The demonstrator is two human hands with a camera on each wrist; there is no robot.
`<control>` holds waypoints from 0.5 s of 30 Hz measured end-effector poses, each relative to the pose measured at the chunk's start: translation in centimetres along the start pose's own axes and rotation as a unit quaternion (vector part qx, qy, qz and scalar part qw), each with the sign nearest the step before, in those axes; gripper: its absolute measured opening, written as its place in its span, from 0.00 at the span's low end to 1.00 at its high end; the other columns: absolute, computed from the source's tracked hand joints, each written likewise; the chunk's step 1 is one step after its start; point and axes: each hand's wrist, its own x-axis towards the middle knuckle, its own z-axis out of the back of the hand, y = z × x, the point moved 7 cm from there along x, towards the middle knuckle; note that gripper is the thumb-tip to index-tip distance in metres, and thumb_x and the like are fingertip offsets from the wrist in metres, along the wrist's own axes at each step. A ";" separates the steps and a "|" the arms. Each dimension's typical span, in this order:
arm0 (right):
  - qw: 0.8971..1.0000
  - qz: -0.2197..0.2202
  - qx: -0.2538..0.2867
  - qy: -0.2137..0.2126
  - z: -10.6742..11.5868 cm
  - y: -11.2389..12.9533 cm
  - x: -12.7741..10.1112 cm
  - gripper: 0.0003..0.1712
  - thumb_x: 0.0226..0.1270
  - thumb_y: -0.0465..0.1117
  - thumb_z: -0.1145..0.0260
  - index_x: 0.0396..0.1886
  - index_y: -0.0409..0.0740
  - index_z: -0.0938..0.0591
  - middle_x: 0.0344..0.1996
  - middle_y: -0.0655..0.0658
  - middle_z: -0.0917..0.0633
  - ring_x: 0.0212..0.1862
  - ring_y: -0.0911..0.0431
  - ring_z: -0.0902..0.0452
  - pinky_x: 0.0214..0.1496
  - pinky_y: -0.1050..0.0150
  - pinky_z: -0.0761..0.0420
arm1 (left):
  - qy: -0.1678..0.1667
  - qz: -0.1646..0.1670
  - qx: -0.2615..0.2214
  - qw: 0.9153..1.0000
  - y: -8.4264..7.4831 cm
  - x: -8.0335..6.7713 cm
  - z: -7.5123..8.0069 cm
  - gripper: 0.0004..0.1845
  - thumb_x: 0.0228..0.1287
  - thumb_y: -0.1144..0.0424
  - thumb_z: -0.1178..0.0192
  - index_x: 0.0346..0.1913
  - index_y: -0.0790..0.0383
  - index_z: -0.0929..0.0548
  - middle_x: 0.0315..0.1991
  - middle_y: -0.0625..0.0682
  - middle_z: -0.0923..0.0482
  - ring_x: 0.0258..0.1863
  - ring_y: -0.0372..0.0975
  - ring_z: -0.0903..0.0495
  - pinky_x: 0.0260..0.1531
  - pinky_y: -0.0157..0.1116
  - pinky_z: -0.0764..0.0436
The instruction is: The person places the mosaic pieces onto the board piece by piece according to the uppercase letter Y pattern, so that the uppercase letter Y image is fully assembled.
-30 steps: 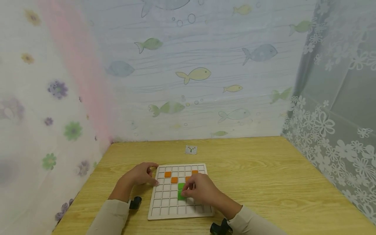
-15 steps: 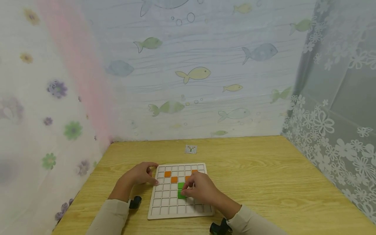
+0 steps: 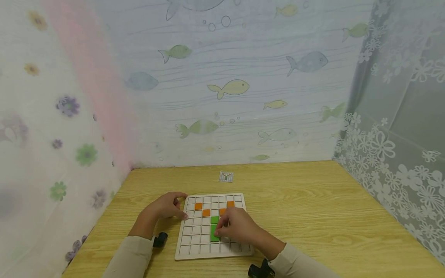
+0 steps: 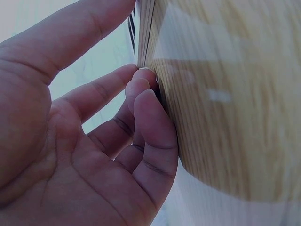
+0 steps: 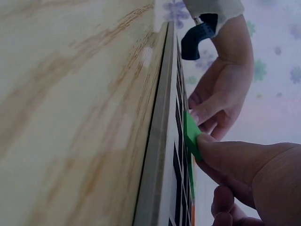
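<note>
A white grid board (image 3: pixel 194 247) lies on the wooden table (image 3: pixel 313 216). Several orange tiles (image 3: pixel 206 212) sit in its far rows, and a green tile (image 3: pixel 214 220) sits below them. My right hand (image 3: pixel 219 231) pinches a second green tile (image 3: pixel 214 235) just nearer than the first. In the right wrist view this tile (image 5: pixel 191 134) stands tilted off the board (image 5: pixel 157 141) under my thumb. My left hand (image 3: pixel 181 208) rests against the board's far left corner. In the left wrist view its bent fingertips (image 4: pixel 143 89) touch the board's edge (image 4: pixel 145 28) and the thumb lies straight.
A small pattern card (image 3: pixel 226 177) lies on the table beyond the board. Fish-print curtains close off the back and left, and a lace curtain (image 3: pixel 389 154) hangs on the right. Bare tabletop stretches to the right of the board.
My right hand has slid slightly toward me and brought the green tile lower onto the board. The left hand has stayed in place.
</note>
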 end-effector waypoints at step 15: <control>1.000 0.001 -0.019 0.006 -0.2 0.0 -0.2 0.06 0.61 0.47 0.20 0.25 0.60 0.09 0.29 0.61 0.20 0.33 0.66 0.28 0.32 0.69 0.28 | 0.003 -0.001 -0.007 1.000 0.4 0.4 -0.1 0.46 0.52 0.61 0.18 0.75 0.62 0.28 0.28 0.52 0.25 0.24 0.40 0.32 0.25 0.38 0.32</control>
